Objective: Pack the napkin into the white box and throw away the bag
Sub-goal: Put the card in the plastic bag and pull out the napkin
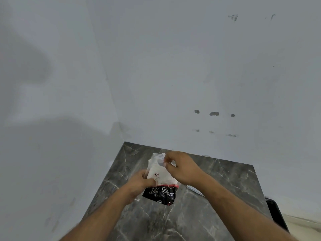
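Both hands worked over a dark marbled bench (173, 221) set into the corner of pale walls. The bag (160, 181), a thin plastic packet with a clear upper part and a black lower band printed in white script, was held up just above the bench, roughly at its middle. The left hand (139, 183) gripped the bag's left side near where the clear film met the black band, fingers curled around it. The right hand (182, 168) was at the far, upper end, thumb and fingertips pressed together in a pinch on the crumpled top edge of the film. The white napkin (161, 172) showed through the clear part, so it seemed to be inside. No white box was in view. A dark flat object (276, 214) lay at the right edge; what it was could not be told. The bag looked light, limp and slippery, likely to crinkle and slide under a loose grip; pinching near the opening made sense. The napkin would probably be soft and easily creased, best taken by a whole edge rather than a corner
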